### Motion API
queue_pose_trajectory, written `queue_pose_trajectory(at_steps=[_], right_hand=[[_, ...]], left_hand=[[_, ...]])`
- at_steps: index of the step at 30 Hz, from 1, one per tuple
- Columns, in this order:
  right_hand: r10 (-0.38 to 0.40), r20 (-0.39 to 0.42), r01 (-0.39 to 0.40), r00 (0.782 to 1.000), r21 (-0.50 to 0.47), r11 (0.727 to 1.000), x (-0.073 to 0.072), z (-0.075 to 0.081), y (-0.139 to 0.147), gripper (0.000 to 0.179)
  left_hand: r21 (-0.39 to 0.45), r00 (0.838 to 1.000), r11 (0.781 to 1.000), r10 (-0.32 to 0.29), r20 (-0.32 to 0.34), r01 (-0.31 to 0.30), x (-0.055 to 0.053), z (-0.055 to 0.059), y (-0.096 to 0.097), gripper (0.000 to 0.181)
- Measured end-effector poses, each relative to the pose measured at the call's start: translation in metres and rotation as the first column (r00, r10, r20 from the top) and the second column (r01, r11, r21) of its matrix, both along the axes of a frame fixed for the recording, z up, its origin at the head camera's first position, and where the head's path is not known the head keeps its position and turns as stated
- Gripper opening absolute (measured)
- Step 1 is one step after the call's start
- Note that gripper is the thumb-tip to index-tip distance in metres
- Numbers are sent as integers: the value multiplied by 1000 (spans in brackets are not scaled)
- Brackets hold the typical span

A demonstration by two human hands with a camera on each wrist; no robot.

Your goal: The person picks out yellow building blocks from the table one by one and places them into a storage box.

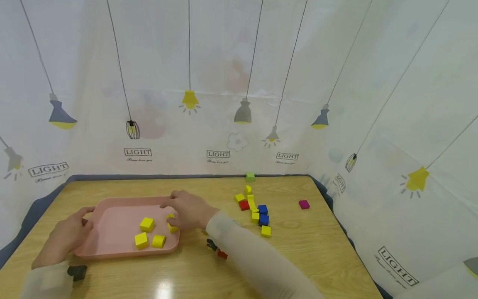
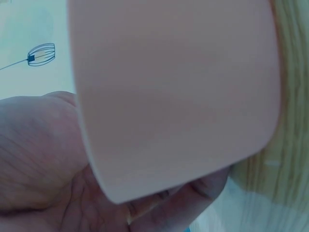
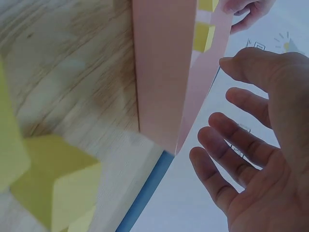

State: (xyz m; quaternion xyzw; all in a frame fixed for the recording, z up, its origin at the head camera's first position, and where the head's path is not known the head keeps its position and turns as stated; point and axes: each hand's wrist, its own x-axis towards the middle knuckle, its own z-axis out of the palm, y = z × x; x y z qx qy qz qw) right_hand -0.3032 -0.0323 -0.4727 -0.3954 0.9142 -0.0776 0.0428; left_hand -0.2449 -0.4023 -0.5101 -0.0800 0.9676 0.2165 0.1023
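Note:
My left hand (image 1: 67,234) grips the left side of a pink tray (image 1: 123,251); in the left wrist view its fingers (image 2: 178,210) pass behind the tray's corner. Over the tray's right end hovers my right hand (image 1: 190,209), and the right wrist view shows its fingers loosely spread and holding nothing. Just below its fingertips in the head view is a yellow block (image 1: 171,227), partly hidden by the hand. Farther left in the tray lie two yellow cubes (image 1: 147,224) (image 1: 141,241) and a rounded yellow block (image 1: 158,241).
Right of the tray, several yellow blocks (image 1: 252,203), a red one (image 1: 244,205) and two blue cubes (image 1: 263,219) lie clustered. A magenta block (image 1: 304,204) lies farther right, a green one (image 1: 250,177) at the back edge. Another red block (image 1: 222,254) shows beside my right forearm.

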Motion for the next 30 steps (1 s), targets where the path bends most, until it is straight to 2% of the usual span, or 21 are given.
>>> queue_pose_trajectory(at_steps=[5,12,23,30], right_hand=[[-37,43,39,998,-57,998,-7,-2,20,50],[-71,17,73,997,-96,993,-17,-5,50,47],[-204,6,203,979,-113,973,-32,-6,102,46],[-234,-16,229,972,-167,959,-47,-13,137,44]], left_hand=[[6,1000,1000,-8,1,8,0,1,-1,59],[-2,1000,1000,-17,-25,17,0,3,1,57],[2,997,998,-63,-36,63,3,5,-2,57],[0,997,998,-65,-41,65,4,3,0,57]])
